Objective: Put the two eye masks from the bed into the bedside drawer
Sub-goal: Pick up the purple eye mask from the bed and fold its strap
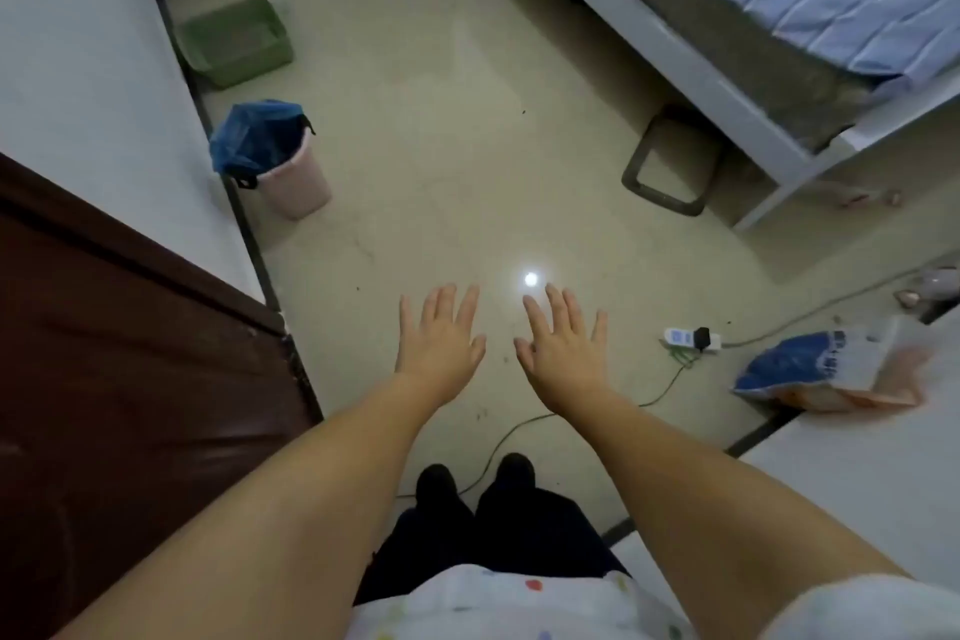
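Eye masks cannot be made out anywhere; the bed [779, 16], with its blue striped bedding, fills the upper right corner of the floor [441, 120]; the left hand [439, 338] and right hand [563, 340] hover side by side above the floor, palms down, each grip spread wide and holding nothing. A pink bin [296, 177] lined with a blue bag [254, 135] stands by the left wall, its contents unseen; a green basket [234, 42] beyond it looks empty.
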The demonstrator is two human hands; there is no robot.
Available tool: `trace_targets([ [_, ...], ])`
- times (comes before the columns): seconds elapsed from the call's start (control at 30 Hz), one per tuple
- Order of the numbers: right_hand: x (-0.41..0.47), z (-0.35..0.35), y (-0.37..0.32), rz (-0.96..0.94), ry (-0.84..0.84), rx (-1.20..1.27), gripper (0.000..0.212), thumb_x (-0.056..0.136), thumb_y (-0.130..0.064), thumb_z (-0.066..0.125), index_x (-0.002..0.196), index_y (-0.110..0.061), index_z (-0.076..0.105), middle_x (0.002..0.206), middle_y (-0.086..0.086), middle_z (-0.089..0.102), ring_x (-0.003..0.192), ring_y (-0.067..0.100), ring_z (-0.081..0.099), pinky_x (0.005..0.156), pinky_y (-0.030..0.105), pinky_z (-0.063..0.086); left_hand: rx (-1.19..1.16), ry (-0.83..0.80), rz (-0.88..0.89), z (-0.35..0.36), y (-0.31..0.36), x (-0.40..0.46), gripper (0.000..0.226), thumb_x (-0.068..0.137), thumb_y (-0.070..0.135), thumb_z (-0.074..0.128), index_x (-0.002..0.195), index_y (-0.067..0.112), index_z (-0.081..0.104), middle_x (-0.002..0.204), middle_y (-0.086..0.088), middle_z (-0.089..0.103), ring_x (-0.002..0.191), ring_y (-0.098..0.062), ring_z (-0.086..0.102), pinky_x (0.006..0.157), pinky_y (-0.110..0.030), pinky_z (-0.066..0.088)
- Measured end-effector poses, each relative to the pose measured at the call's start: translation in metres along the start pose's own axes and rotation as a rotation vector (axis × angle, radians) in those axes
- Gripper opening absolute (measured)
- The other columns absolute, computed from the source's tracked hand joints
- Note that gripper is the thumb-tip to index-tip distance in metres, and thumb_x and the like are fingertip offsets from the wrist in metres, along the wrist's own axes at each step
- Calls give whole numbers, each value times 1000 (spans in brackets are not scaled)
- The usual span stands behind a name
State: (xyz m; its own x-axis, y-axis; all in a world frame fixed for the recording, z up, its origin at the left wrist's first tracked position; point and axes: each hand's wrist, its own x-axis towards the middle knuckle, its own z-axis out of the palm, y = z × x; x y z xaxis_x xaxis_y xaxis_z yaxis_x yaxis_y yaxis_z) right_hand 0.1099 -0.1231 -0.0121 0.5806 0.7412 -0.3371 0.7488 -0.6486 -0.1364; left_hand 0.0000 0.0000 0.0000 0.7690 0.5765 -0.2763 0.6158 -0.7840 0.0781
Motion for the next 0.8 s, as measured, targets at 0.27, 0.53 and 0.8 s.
trace_targets([
  [0.27, 37, 7, 24, -30, -68, -27, 59, 94, -49, 15, 147, -26, 1, 160, 5, -3, 145, 24, -7, 113, 58, -2, -67, -45, -48, 14, 19, 33, 64, 95, 43, 30, 148, 23, 1, 156, -9, 19, 144, -24, 16, 116, -55, 8],
  [0.53, 165, -27, 26, -17, -56, -54, 57, 94, -49, 15, 147, -30, 2, 160, 4, -1, 146, 24, -5, 112, 59, 2, -66, -24, -70, -11, -15, 152, 64, 96, 44, 29, 149, 22, 1, 156, -8, 20, 143, -23, 17, 115, -56, 8],
  [0.8, 340, -123, 14, 104, 20, 17, 55, 96, -48, 18, 147, -31, 5, 160, 4, 2, 146, 23, -2, 113, 57, 3, -46, 18, -29, -91, -71, 346, 62, 96, 47, 26, 149, 24, 4, 155, -9, 22, 143, -24, 19, 114, -59, 8],
])
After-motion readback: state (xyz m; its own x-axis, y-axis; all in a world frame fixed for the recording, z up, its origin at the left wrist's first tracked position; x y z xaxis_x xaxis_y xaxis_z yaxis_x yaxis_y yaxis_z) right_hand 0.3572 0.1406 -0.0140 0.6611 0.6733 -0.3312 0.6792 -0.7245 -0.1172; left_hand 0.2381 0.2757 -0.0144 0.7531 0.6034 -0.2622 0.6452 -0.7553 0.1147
